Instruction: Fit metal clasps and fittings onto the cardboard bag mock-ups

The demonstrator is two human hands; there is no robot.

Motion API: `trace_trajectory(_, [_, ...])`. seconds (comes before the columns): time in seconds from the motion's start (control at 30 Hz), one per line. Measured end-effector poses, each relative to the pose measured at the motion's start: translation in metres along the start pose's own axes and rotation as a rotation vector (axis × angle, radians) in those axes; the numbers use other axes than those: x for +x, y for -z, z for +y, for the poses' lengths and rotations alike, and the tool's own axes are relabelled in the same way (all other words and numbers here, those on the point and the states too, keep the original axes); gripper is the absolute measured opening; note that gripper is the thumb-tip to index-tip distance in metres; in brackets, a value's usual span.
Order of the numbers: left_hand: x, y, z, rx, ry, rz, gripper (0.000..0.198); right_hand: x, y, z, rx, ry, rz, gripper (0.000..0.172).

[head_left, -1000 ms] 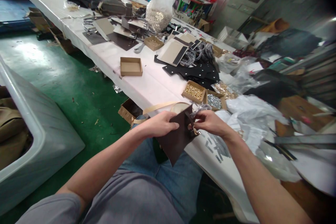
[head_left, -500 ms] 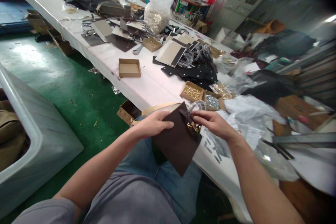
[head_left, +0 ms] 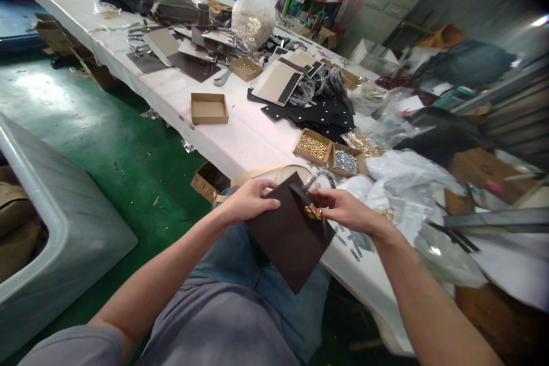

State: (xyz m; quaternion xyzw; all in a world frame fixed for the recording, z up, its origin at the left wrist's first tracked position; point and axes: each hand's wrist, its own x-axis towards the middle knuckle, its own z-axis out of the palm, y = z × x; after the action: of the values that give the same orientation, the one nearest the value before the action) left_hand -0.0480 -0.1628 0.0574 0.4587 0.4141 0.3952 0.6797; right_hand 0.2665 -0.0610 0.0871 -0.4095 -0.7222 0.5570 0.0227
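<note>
Above my lap, my left hand (head_left: pixel 254 201) grips the upper left edge of a dark brown bag panel (head_left: pixel 291 246), thumb on top and fingers beneath. A dark strap (head_left: pixel 299 192) with gold-coloured metal fittings (head_left: pixel 313 211) is attached near the panel's upper right side. My right hand (head_left: pixel 343 209) is closed at these fittings, thumb and fingers pinching the strap end there; the exact grip is partly hidden. A plastic-wrapped piece of the handle (head_left: pixel 315 180) shows just behind the panel.
Past the panel stand a box of gold-coloured rivets (head_left: pixel 312 147) and a box of silver ones (head_left: pixel 345 161). An open cardboard box (head_left: pixel 209 109) lies farther left. Stacked panels (head_left: pixel 278 83) and black pieces (head_left: pixel 317 117) cover the table's middle. A big plastic bin (head_left: pixel 72 211) is at left.
My right hand has shifted slightly down and its fingers have moved around the gold fittings. The panel has tilted a little; my left hand keeps its hold.
</note>
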Motion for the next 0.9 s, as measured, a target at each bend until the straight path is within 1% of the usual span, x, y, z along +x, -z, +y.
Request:
trace_trajectory(0.07, [0.006, -0.001, 0.002, 0.281, -0.061, 0.089, 0.053, 0.002, -0.005, 0.002, -0.016, -0.001, 0.017, 0.038])
trace_trajectory(0.1, [0.01, -0.003, 0.004, 0.436, -0.092, 0.156, 0.056, 0.004, -0.008, 0.003, -0.016, -0.002, 0.019, 0.036])
trace_trajectory(0.17, [0.017, -0.012, 0.01, 0.735, -0.139, 0.296, 0.066, 0.009, -0.013, 0.005, 0.019, -0.006, 0.014, 0.038])
trace_trajectory(0.23, [0.024, -0.021, 0.018, 0.971, -0.159, 0.365, 0.069, 0.013, -0.016, 0.005, 0.064, -0.006, 0.028, 0.042])
trace_trajectory(0.27, [0.027, -0.026, 0.022, 1.055, -0.166, 0.372, 0.065, 0.015, -0.016, 0.005, 0.077, -0.001, 0.04, 0.042])
trace_trajectory(0.33, [0.032, -0.031, 0.026, 1.16, -0.191, 0.372, 0.048, 0.015, -0.017, 0.003, 0.08, 0.015, 0.07, 0.04])
trace_trajectory(0.4, [0.035, -0.032, 0.025, 1.211, -0.227, 0.379, 0.033, 0.014, -0.018, -0.001, 0.073, 0.028, 0.094, 0.037])
trace_trajectory(0.43, [0.035, -0.031, 0.024, 1.221, -0.248, 0.378, 0.029, 0.013, -0.018, -0.002, 0.074, 0.028, 0.098, 0.035])
trace_trajectory(0.5, [0.036, -0.027, 0.02, 1.224, -0.274, 0.379, 0.025, 0.01, -0.02, -0.005, 0.074, 0.022, 0.091, 0.034])
trace_trajectory(0.57, [0.035, -0.025, 0.017, 1.22, -0.27, 0.404, 0.021, 0.009, -0.022, -0.005, 0.047, 0.023, 0.095, 0.032])
trace_trajectory(0.63, [0.035, -0.025, 0.016, 1.205, -0.251, 0.442, 0.026, 0.01, -0.024, -0.004, -0.019, 0.032, 0.129, 0.027])
trace_trajectory(0.73, [0.035, -0.026, 0.019, 1.146, -0.218, 0.467, 0.047, 0.012, -0.028, -0.001, -0.095, 0.035, 0.187, 0.023])
trace_trajectory(0.8, [0.035, -0.026, 0.023, 1.111, -0.187, 0.471, 0.057, 0.012, -0.032, -0.002, -0.085, 0.03, 0.182, 0.025])
trace_trajectory(0.9, [0.033, -0.026, 0.031, 1.072, -0.189, 0.434, 0.058, 0.01, -0.037, -0.006, -0.072, 0.023, 0.196, 0.027])
